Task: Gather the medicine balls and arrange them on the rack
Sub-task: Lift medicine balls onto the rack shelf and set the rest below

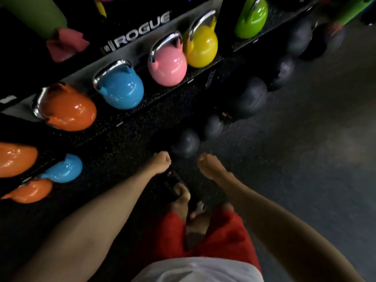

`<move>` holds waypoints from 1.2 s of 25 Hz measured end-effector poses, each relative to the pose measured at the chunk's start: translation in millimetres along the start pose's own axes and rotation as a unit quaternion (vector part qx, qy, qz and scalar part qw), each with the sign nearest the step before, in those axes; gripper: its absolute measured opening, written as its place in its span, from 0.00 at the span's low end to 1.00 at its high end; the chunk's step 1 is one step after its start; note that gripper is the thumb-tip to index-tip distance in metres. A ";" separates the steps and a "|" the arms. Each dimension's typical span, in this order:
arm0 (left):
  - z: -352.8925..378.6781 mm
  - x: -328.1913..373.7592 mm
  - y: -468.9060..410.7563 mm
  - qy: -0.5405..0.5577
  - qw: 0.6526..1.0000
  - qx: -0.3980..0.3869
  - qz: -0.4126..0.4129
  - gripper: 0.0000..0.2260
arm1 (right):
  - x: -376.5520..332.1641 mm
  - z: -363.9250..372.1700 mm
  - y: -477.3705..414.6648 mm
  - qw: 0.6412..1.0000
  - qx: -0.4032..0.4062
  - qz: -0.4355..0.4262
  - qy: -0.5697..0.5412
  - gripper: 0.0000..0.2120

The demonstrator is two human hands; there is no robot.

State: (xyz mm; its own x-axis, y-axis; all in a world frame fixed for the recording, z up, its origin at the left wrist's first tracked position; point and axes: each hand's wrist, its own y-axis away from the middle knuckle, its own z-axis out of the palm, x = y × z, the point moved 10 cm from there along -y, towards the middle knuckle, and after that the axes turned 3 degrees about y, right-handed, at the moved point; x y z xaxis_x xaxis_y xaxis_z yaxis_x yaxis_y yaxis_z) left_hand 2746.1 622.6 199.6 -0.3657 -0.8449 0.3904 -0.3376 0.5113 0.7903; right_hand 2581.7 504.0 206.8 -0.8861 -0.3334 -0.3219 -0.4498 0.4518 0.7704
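Left hand [160, 162], right hand [209, 165]: both foreshortened and blurred, so whether the fingers are spread or curled cannot be told; nothing seen in either. Medicine ball [185, 143]: dark, on floor [305, 159] just beyond both hands. It heads a dim row [250, 98] of like balls along the rack [142, 31] foot, the farthest smeared. Kettlebells [166, 66] fill the shelf. Open floor lies to the right.

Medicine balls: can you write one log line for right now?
left hand: empty, fingers curled | right hand: empty, fingers curled | medicine balls: on floor along rack | balls held: none
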 end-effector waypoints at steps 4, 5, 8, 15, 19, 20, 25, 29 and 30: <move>20.6 0.2 -56.3 0.066 0.997 -0.008 -0.038 0.05 | 13.7 -1.3 -63.6 1.000 -0.021 -0.001 -0.011 0.14; 27.0 -4.7 -76.0 0.084 0.995 -0.007 -0.052 0.05 | 20.3 0.0 -85.2 1.000 -0.020 0.005 -0.019 0.15; 51.3 -30.2 -144.7 0.129 0.987 0.016 -0.100 0.11 | 46.5 23.5 -161.8 0.999 -0.042 0.005 -0.031 0.17; 113.0 -104.6 -314.4 0.277 0.937 0.064 -0.202 0.30 | 148.4 102.6 -357.5 0.937 -0.048 0.187 -0.290 0.34; 130.8 -136.2 -385.6 0.369 0.900 0.093 -0.214 0.36 | 186.0 151.1 -430.8 0.887 -0.051 0.236 -0.392 0.42; 133.9 -143.5 -399.6 0.380 0.895 0.094 -0.213 0.37 | 191.8 164.8 -444.4 0.874 -0.060 0.240 -0.418 0.42; 153.9 -157.1 -444.8 0.456 0.864 0.050 -0.208 0.43 | 188.9 201.0 -485.6 0.812 -0.072 0.218 -0.536 0.41; 150.8 -149.9 -435.2 0.486 0.846 0.075 -0.207 0.40 | 186.1 195.6 -468.3 0.801 -0.020 0.200 -0.564 0.35; 143.8 -144.6 -424.9 0.484 0.849 0.083 -0.197 0.38 | 183.6 191.3 -455.6 0.799 -0.013 0.195 -0.569 0.32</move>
State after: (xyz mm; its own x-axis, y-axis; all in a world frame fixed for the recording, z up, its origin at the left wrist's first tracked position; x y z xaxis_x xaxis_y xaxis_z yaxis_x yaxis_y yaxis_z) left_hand 2817.6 550.2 -260.5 0.6603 -0.6483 0.3791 -0.4152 0.1055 0.9036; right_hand 2602.6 395.2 -308.5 -0.4914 0.8036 -0.3357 -0.1255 0.3161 0.9404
